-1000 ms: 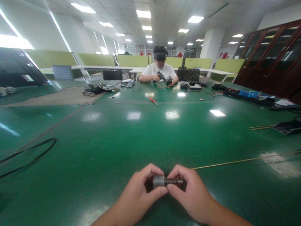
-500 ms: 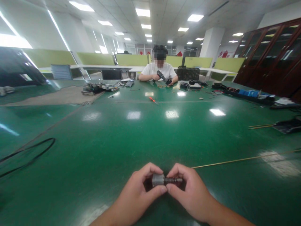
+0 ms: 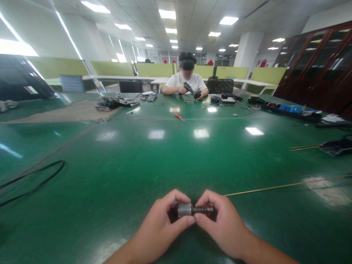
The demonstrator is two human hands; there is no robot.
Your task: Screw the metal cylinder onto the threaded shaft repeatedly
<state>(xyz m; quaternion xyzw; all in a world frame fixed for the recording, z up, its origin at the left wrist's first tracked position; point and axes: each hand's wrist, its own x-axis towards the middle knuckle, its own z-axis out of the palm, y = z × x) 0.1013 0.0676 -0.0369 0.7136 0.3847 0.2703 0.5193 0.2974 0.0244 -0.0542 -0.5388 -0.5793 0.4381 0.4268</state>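
Observation:
Low in the view, both hands meet around a small metal part: a grey metal cylinder [image 3: 184, 209] with a thinner ribbed shaft [image 3: 202, 210] pointing right. The ribs look like a spring or a thread; I cannot tell which. My left hand [image 3: 167, 222] is closed on the cylinder, thumb in front and index finger behind. My right hand [image 3: 224, 220] pinches the shaft close to where it joins the cylinder, with thumb and index finger. The other fingers of both hands are partly hidden. Behind my right hand, a thin brass-coloured rod [image 3: 264, 190] stretches to the right.
The green table [image 3: 165, 161] bears a black cable [image 3: 52, 174] at left and an orange screwdriver [image 3: 179, 117] farther off. A person [image 3: 172, 82] sits opposite with a power drill [image 3: 188, 87]. Parts and tools [image 3: 115, 102] lie along the far side; a dark tray [image 3: 288, 110] stands right.

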